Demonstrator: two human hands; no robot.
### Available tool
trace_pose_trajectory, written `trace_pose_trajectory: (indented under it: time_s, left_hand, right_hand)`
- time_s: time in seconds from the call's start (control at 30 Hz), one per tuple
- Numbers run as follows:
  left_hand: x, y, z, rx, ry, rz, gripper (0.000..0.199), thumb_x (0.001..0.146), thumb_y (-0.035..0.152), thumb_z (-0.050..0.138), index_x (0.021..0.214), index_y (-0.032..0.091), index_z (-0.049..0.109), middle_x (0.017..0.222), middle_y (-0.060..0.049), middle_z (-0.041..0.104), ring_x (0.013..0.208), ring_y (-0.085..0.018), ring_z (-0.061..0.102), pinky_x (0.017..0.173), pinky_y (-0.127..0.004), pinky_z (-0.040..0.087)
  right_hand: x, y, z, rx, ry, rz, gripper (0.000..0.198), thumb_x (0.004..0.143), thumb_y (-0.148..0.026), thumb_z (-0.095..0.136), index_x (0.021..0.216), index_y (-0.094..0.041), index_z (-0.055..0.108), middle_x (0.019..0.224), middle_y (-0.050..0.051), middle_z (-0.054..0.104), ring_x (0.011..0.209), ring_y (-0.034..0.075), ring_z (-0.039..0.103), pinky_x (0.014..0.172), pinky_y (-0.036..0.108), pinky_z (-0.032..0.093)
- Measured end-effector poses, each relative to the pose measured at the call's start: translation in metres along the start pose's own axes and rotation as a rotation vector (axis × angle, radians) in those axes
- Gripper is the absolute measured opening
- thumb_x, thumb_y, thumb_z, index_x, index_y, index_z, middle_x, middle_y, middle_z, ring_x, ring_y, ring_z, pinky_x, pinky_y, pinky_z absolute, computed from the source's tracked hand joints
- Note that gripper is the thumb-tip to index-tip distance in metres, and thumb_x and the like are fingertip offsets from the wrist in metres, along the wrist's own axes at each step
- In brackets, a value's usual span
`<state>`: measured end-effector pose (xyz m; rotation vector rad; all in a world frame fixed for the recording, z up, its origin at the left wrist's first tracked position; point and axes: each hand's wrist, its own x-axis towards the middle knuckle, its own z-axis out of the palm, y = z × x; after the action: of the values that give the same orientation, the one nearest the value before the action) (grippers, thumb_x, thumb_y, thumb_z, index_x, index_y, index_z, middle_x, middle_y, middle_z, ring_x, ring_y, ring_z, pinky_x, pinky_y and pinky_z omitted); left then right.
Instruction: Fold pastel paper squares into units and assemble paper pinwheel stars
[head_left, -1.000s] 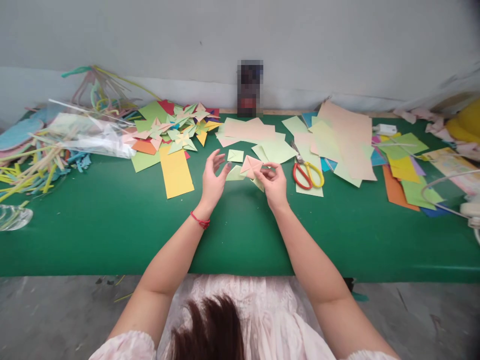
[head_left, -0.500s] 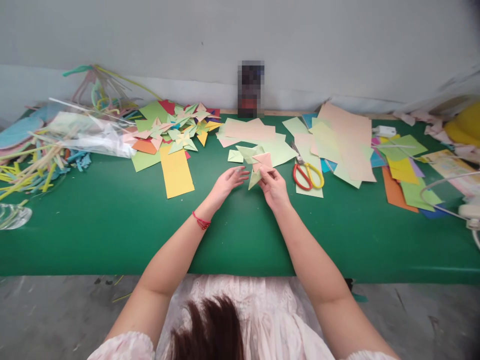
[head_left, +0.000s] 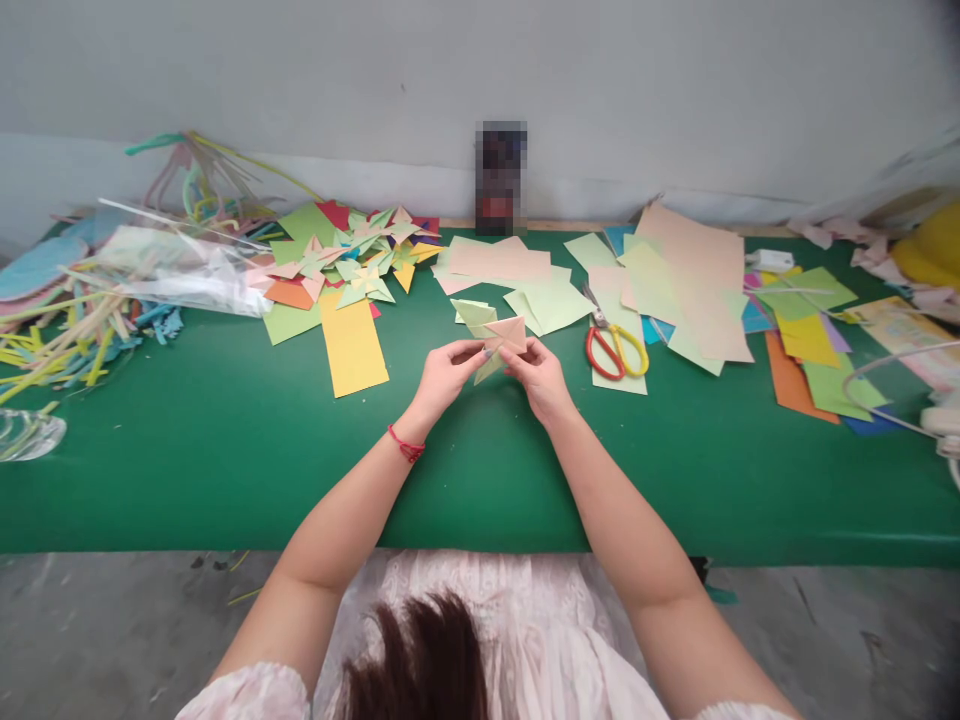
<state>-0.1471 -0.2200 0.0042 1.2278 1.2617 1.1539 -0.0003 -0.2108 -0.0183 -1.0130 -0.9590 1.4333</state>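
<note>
A folded paper pinwheel [head_left: 507,334] in pink and pale green is held up between both hands over the middle of the table. My left hand [head_left: 450,375] is closed on its left side, thumb and fingers pinching the paper near the centre. On the right side, my right hand [head_left: 541,377] pinches the pink part, its thumb in front and its fingers behind. One green point juts up to the left and another points down between the hands. Behind the pinwheel lie a small pale green folded piece, partly hidden, and a pale green sheet [head_left: 555,303].
Scissors [head_left: 616,350] with red and yellow handles lie right of my hands. A heap of folded paper stars [head_left: 360,255] is at the back left, near a yellow sheet [head_left: 355,345]. Large pink sheets [head_left: 697,270] spread at the right. A blurred upright object [head_left: 501,180] leans on the wall.
My left hand has come in and closed on the pinwheel; before, its fingers were free beside it. The pinwheel has moved slightly left and down, and turned.
</note>
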Motion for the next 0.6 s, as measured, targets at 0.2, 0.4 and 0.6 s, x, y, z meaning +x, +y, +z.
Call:
trace_pose_trajectory:
  time_s: [0.2,0.4,0.6]
  left_hand:
    - [0.002,-0.004,-0.001,-0.019,-0.012,-0.008,0.032,0.07,0.035,0.066,0.091,0.011,0.068,0.096,-0.011,0.069,0.087,-0.021,0.063,0.079,-0.033,0.049]
    - [0.005,-0.01,-0.002,-0.032,-0.035,0.017,0.028,0.071,0.038,0.064,0.082,0.012,0.067,0.084,-0.007,0.068,0.074,-0.016,0.061,0.07,-0.029,0.049]
    - [0.003,-0.008,0.001,-0.075,-0.03,-0.007,0.027,0.072,0.037,0.063,0.084,0.013,0.062,0.073,-0.004,0.066,0.065,-0.013,0.06,0.062,-0.025,0.048]
  right_hand:
    - [0.001,0.002,-0.002,-0.109,-0.01,-0.033,0.023,0.064,-0.035,0.071,0.075,-0.018,0.06,0.077,-0.001,0.06,0.068,0.01,0.051,0.055,0.019,0.039]
    - [0.0,0.003,0.0,-0.148,-0.017,-0.061,0.025,0.064,-0.037,0.071,0.068,-0.017,0.056,0.069,-0.002,0.056,0.064,0.009,0.048,0.054,0.02,0.038]
    - [0.0,0.002,0.002,-0.166,0.008,-0.089,0.029,0.064,-0.041,0.07,0.066,-0.018,0.052,0.067,-0.003,0.054,0.062,0.01,0.047,0.053,0.022,0.039]
